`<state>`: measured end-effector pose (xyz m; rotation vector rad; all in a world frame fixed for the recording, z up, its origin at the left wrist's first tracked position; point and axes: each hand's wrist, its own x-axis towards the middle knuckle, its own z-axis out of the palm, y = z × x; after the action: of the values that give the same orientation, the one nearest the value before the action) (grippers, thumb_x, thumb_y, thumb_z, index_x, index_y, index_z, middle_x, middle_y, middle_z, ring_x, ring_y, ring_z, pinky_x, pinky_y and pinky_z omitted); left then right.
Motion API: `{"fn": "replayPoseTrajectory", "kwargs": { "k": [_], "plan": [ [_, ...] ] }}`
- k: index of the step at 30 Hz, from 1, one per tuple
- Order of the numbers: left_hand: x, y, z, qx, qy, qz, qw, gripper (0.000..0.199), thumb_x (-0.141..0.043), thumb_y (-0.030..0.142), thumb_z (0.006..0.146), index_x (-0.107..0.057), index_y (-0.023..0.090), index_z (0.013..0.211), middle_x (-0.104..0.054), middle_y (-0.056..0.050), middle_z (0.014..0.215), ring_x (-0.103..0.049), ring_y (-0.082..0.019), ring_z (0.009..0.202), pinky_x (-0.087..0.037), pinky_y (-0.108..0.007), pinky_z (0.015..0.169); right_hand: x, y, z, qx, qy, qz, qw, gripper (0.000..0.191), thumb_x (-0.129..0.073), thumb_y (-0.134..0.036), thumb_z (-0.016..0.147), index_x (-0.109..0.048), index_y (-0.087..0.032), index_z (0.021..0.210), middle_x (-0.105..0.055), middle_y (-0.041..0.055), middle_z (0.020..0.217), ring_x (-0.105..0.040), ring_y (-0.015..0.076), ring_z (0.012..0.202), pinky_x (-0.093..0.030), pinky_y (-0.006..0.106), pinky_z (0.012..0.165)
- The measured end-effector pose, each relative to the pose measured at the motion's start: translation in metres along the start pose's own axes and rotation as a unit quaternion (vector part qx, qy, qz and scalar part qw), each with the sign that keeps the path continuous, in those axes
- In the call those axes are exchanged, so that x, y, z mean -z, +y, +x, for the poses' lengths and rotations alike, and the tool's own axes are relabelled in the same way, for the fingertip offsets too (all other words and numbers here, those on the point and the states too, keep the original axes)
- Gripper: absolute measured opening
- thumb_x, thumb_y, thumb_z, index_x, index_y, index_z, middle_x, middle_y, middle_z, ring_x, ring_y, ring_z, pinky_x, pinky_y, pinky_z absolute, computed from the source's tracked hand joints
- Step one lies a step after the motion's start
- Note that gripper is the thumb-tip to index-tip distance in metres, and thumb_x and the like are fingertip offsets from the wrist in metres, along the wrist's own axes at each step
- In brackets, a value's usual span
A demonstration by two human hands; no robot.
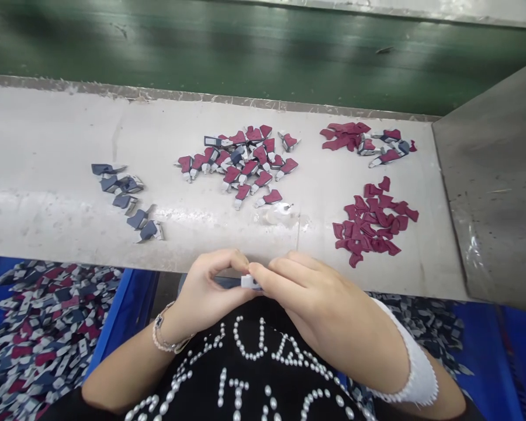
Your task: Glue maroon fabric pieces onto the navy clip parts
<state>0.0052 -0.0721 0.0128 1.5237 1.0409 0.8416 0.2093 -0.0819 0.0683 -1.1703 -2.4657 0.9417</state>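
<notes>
Both hands are closed on one small part, held just above the front edge of the bench. The left hand (204,290) pinches its dark strip, and the right hand (309,295) presses in at its end, the fingers (272,273) covering most of the white-capped tab (251,282). The exact contact is hidden.

Directly ahead of the grip, on the pale work bench (61,140), lies a mixed pile of maroon-and-grey pieces (239,165). To its left is a row of navy tabs (127,199); to its right are loose maroon pieces (370,222) and a mixed cluster (368,140). A blue bin (129,310) of jumbled pieces stands below the left forearm.

Risk noted: the part is small and thinly held, so a slipped pinch could drop it off the bench edge into the bin or onto the lap. Another concern is the narrow gap between the maroon pieces and the mixed cluster — a careless sleeve or wrist could merge them.
</notes>
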Motion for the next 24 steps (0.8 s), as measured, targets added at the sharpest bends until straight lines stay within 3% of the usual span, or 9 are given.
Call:
{"fn": "replayPoseTrajectory", "kwargs": {
  "k": [8,10,12,13,15,17,18,20,24],
  "plan": [
    [-0.001,-0.007,0.000,-0.010,0.032,0.071,0.997,0.021,-0.079,0.021,0.075,-0.059,0.018,0.069,-0.059,0.003,0.061,-0.053,-0.012,0.056,-0.042,-0.024,0.052,-0.015,0.002,0.014,-0.041,-0.001,0.038,0.998,0.032,-0.043,-0.005,0.097,-0.061,-0.016,0.120,-0.069,0.0111,0.104,-0.063,0.0257,0.094,-0.056,0.042,0.081],
    [0.000,-0.010,-0.001,0.024,0.016,0.013,1.000,0.024,-0.081,0.023,0.075,-0.059,0.018,0.069,-0.057,0.003,0.062,-0.052,-0.012,0.058,-0.042,-0.024,0.055,-0.010,-0.001,0.013,-0.041,-0.008,0.049,0.998,0.029,-0.046,-0.006,0.096,-0.061,-0.015,0.119,-0.070,0.0110,0.102,-0.065,0.0261,0.094,-0.056,0.042,0.082],
    [0.005,-0.009,0.000,0.068,-0.027,-0.141,0.987,0.025,-0.083,0.029,0.074,-0.061,0.019,0.080,-0.061,0.000,0.076,-0.057,-0.014,0.070,-0.047,-0.026,0.064,0.003,-0.005,0.007,-0.036,0.011,0.080,0.996,0.028,-0.049,-0.009,0.097,-0.060,-0.018,0.121,-0.071,0.0093,0.104,-0.066,0.0250,0.095,-0.057,0.040,0.084],
    [0.009,-0.006,0.001,0.079,-0.049,-0.247,0.965,0.029,-0.083,0.034,0.073,-0.061,0.019,0.087,-0.061,-0.001,0.086,-0.059,-0.016,0.076,-0.049,-0.027,0.069,0.012,-0.005,0.001,-0.033,0.041,0.099,0.994,0.028,-0.050,-0.012,0.098,-0.058,-0.021,0.123,-0.071,0.0080,0.106,-0.067,0.0239,0.097,-0.056,0.038,0.085],
    [0.019,0.004,0.004,0.068,-0.064,-0.468,0.879,0.033,-0.078,0.038,0.076,-0.058,0.022,0.097,-0.057,-0.001,0.096,-0.059,-0.015,0.081,-0.051,-0.027,0.071,0.034,0.002,-0.012,-0.031,0.152,0.125,0.980,0.029,-0.047,-0.021,0.101,-0.053,-0.028,0.129,-0.069,0.0073,0.112,-0.066,0.0231,0.100,-0.056,0.037,0.086],
    [0.028,0.018,0.004,0.030,-0.059,-0.628,0.775,0.024,-0.072,0.029,0.079,-0.055,0.021,0.094,-0.051,0.002,0.086,-0.054,-0.011,0.072,-0.049,-0.022,0.065,0.057,0.021,-0.018,-0.082,0.274,0.129,0.950,0.026,-0.044,-0.030,0.104,-0.053,-0.028,0.128,-0.069,0.0089,0.107,-0.066,0.0245,0.097,-0.055,0.037,0.081],
    [0.031,0.025,0.004,0.012,-0.062,-0.675,0.735,0.020,-0.069,0.022,0.078,-0.054,0.021,0.090,-0.046,0.004,0.079,-0.050,-0.009,0.067,-0.047,-0.020,0.062,0.068,0.035,-0.015,-0.120,0.293,0.136,0.939,0.026,-0.045,-0.036,0.103,-0.053,-0.027,0.127,-0.068,0.0095,0.105,-0.065,0.0250,0.096,-0.054,0.037,0.079],
    [0.035,0.037,0.002,-0.019,-0.080,-0.720,0.689,0.020,-0.067,0.014,0.075,-0.051,0.020,0.086,-0.038,0.006,0.071,-0.043,-0.008,0.060,-0.044,-0.018,0.058,0.085,0.064,0.005,-0.178,0.249,0.166,0.938,0.034,-0.052,-0.048,0.098,-0.055,-0.025,0.123,-0.066,0.0064,0.094,-0.062,0.0233,0.088,-0.051,0.035,0.078],
    [0.033,0.048,-0.001,-0.080,-0.097,-0.733,0.669,0.021,-0.064,0.011,0.074,-0.048,0.019,0.083,-0.033,0.007,0.068,-0.031,-0.007,0.055,-0.040,-0.017,0.056,0.091,0.105,0.074,-0.166,0.130,0.201,0.957,0.049,-0.056,-0.061,0.089,-0.059,-0.018,0.113,-0.062,0.0010,0.073,-0.057,0.0191,0.067,-0.048,0.033,0.065]
  ]
}}
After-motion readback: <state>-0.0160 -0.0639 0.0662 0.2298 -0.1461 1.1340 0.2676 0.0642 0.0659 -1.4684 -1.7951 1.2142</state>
